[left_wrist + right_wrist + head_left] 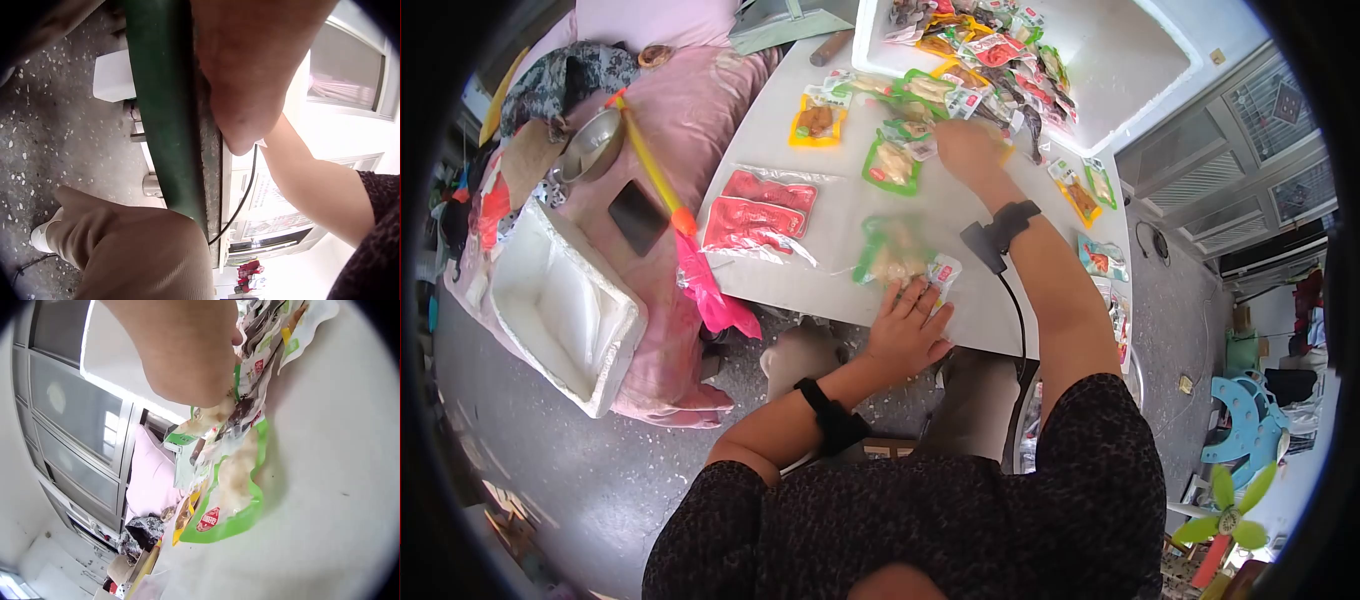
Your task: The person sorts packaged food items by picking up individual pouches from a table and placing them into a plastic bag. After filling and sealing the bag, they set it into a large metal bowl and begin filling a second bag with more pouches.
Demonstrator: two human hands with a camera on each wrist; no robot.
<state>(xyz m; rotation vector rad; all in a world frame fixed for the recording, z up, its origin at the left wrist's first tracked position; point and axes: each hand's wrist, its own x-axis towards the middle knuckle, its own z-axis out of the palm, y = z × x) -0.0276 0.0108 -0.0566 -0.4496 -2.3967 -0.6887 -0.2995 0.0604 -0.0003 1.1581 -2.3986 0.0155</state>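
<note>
My left hand [908, 332] lies at the near table edge, fingers spread and fairly straight. Its fingertips meet the lower end of a blurred, green-edged clear food packet [887, 252] with pale contents. Farther back, my right hand [972, 152] reaches down among vacuum-sealed food packets, and its fingertips are hidden; I cannot tell whether it grips one. Just left of it lies another green-edged packet [892, 163], seen close up in the right wrist view as a pale-filled packet [237, 481] with a red label. In the left wrist view, the left hand [250, 81] shows beside the table edge.
A white foam box [1120, 75] at the back holds a heap of packets. Two red packets [760, 208] lie on the table's left, a yellow-edged packet [818, 120] behind them. More packets [1076, 193] line the right side. A foam lid [565, 300] rests on the pink bed.
</note>
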